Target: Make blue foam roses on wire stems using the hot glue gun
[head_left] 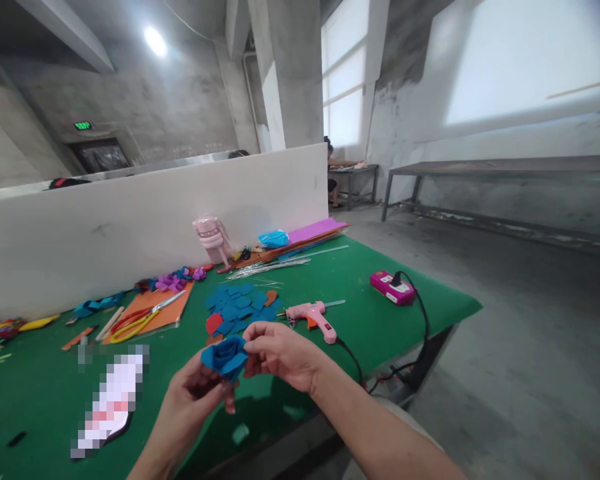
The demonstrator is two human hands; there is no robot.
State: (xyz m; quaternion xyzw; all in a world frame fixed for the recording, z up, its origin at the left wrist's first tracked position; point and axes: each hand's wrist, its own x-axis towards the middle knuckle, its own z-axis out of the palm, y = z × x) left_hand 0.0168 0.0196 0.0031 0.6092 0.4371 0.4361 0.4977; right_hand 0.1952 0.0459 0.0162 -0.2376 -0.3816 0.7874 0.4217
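A blue felt rose (226, 357) is held over the near edge of the green table (55, 387). My left hand (193, 400) grips it from below, fingers curled round its base. My right hand (280, 353) pinches the outer petals on its right side. Just beyond them lies a pile of cut blue felt petals (240, 307) with a few red and brown ones. A pink glue gun (313, 317) rests on the table right of the pile, its cord running off the edge.
Scissors with red and yellow handles (140, 320) lie on an orange sheet. A pink power strip (393, 288) sits near the right corner. A pink bottle (211, 237), wires, felt sheets and finished flowers line the white partition (130, 227). Concrete floor lies to the right.
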